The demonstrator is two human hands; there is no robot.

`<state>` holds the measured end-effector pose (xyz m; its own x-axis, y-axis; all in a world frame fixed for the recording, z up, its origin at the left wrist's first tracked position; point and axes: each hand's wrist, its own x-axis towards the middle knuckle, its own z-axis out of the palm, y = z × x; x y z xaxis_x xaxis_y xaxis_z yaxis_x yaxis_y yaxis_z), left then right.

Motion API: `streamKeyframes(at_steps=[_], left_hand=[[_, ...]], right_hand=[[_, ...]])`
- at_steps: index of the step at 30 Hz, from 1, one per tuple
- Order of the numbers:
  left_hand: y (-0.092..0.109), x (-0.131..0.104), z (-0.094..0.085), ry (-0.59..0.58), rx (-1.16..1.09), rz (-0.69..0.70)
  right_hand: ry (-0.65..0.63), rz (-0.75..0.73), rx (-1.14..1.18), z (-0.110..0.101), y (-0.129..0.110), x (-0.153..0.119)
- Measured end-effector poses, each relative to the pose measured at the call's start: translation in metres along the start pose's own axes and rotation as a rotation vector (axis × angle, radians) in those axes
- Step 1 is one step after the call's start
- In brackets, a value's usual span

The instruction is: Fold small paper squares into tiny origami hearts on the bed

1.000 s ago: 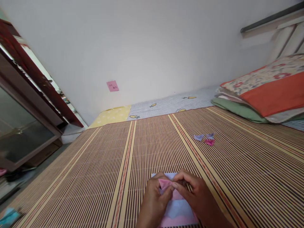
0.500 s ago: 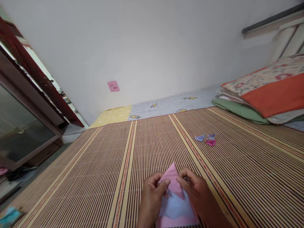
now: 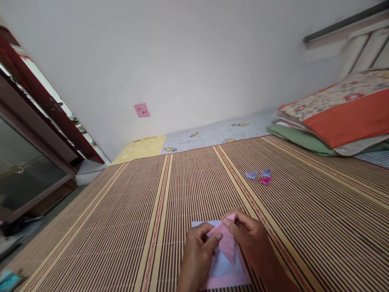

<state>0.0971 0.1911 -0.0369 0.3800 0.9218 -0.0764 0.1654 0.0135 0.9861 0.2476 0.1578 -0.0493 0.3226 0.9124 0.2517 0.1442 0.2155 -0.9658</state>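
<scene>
A folded piece of pink paper (image 3: pixel 227 240), roughly triangular, is held between my two hands. My left hand (image 3: pixel 199 247) pinches its left edge, thumb on top. At the upper right corner, my right hand (image 3: pixel 247 233) grips the paper between thumb and fingers. Beneath the hands lie blue and pink paper sheets (image 3: pixel 226 271) on the striped mat, partly covered by my hands and the folded piece. Farther off to the right rest small folded paper pieces: two pale blue ones (image 3: pixel 251 175) and a magenta one (image 3: pixel 265 181).
The striped bamboo mat (image 3: pixel 130 219) covers the bed. Folded bedding (image 3: pixel 358 117) is stacked at the right. A pink note (image 3: pixel 142 110) is stuck on the wall (image 3: pixel 194 61). A turquoise object (image 3: pixel 9 280) lies at the lower left, beside a glass-fronted cabinet (image 3: pixel 27 162).
The pink paper's tip has tilted right and my right hand has moved up to it. A blue sheet's upper edge now shows behind my hands. The view has shifted slightly.
</scene>
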Motion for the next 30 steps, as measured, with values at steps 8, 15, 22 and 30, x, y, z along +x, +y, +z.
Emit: streamKeyframes(at_steps=[8,15,22,30], left_hand=[[-0.008,0.004,-0.004,-0.025,-0.124,-0.035],[-0.021,0.012,-0.004,-0.064,-0.681,-0.065],[-0.021,0.011,-0.006,-0.077,-0.859,-0.096],[-0.022,0.010,-0.004,-0.100,-0.896,-0.114]], right_hand=[[0.357,0.124,0.221,-0.028,0.011,0.016],[0.036,0.186,0.279,-0.002,0.008,0.002],[-0.172,0.158,0.355,0.016,-0.001,-0.011],[-0.218,0.151,0.336,0.012,-0.001,-0.013]])
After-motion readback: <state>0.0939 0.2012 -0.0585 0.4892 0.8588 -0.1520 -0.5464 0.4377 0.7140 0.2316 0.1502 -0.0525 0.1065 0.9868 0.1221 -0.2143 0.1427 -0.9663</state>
